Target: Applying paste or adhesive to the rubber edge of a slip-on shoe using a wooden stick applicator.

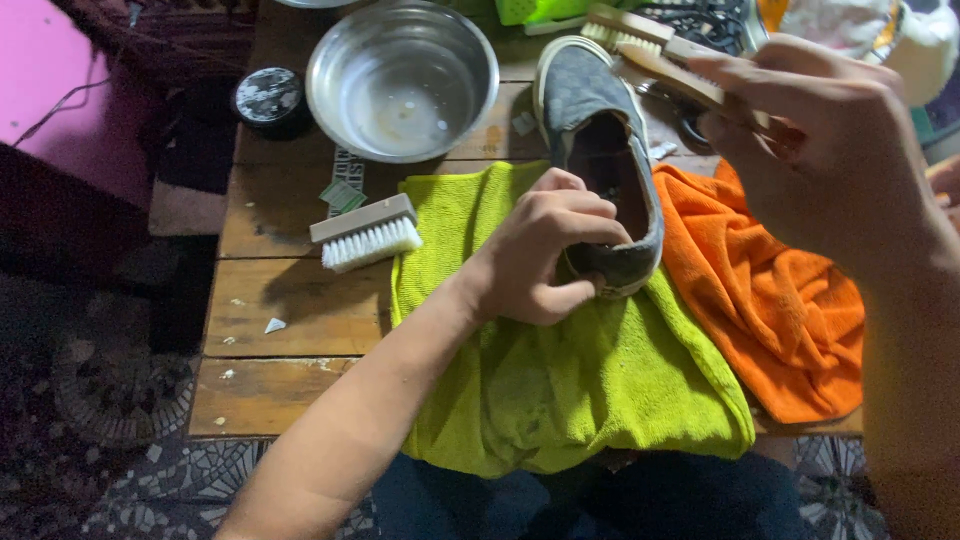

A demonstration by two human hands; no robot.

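The step in hand appears to be dry brushing of a shoe.

1. Shoe (pixel 600 150): 1 grey slip-on with a pale sole rim lies on the worktop (pixel 290 310), heel toward the person, toe toward the steel bowl (pixel 402 78). Its heel rests on the green towel (pixel 560 380); the orange towel (pixel 780 300) lies just beside it.

2. Left hand (pixel 540 260): the fingers are curled over the heel collar, thumb below, clamping the shoe against the green towel.

3. Right hand (pixel 820 140): it is closed around the handle of a wooden brush (pixel 650 45), held above the toe end. Whether the bristles touch the upper cannot be told.

4. Other items: a second brush (pixel 365 232) with white bristles lies on the worktop left of the green towel, bristles toward the person. A round dark tin (pixel 268 98) sits left of the bowl. The bowl looks nearly empty, with slight residue.

Judgement on the next move: the held brush would need to meet the upper at the toe, bristles down. The left hand should maintain its clamp so the shoe does not slide on the towel.
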